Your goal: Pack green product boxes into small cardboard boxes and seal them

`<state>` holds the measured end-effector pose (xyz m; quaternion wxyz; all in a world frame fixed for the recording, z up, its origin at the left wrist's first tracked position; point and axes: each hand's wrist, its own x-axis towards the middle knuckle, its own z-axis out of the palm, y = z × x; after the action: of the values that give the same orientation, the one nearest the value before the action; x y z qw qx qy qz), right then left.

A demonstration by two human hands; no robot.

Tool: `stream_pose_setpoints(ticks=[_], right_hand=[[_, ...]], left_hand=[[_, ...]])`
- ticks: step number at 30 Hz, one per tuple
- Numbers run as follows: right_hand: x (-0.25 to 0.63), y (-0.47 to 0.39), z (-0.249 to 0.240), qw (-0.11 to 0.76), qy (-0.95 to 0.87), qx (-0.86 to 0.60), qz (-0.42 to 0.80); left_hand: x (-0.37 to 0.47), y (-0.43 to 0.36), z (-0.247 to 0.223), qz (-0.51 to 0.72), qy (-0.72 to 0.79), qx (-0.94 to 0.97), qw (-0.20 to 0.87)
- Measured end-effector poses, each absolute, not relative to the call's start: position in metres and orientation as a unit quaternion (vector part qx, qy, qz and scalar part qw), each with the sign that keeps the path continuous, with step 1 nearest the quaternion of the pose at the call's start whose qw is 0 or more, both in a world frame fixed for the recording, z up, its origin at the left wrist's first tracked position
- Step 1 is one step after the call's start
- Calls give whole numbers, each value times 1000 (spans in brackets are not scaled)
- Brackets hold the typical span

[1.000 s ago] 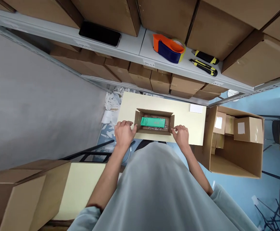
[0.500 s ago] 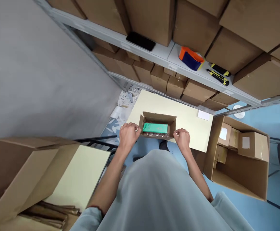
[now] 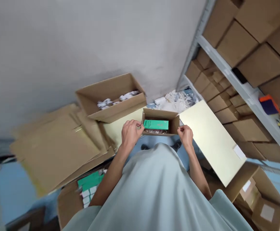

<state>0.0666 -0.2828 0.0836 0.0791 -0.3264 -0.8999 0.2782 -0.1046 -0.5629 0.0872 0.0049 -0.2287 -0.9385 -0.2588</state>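
A small open cardboard box (image 3: 160,114) is held up in front of my body. Inside it lies a green box (image 3: 156,124), with clear bubble wrap (image 3: 155,131) showing along its near side. My left hand (image 3: 131,132) pinches the box's left edge between thumb and fingers. At the right edge, my right hand (image 3: 185,135) grips the cardboard with curled fingers.
A larger open carton (image 3: 118,110) with white paper stands beyond my left hand, near flattened cardboard (image 3: 58,150). To the right are a pale table (image 3: 209,138), shelves of boxes (image 3: 226,69) and a big carton (image 3: 241,179). Paper scraps (image 3: 176,101) lie by the wall.
The view has swung left, bringing the larger carton and flattened cardboard into sight. The small box, still between both hands, is now off the pale table and over the floor.
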Motion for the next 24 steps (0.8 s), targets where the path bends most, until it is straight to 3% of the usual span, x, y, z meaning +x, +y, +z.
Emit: stream_pose_setpoints(ticks=[9,17,24], right_hand=[[-74,-413,78,33,-940,-188,283],[-139,-439,74,-1,-956,-135,260],[-166,-425,74,-86,-930,-171,313]], left_hand=[[-117,-731,73,-296,-953,-39,39],[-125,-752,44,-353,-934,38,23],[-144,-748,35,-355,-931,89,-6]])
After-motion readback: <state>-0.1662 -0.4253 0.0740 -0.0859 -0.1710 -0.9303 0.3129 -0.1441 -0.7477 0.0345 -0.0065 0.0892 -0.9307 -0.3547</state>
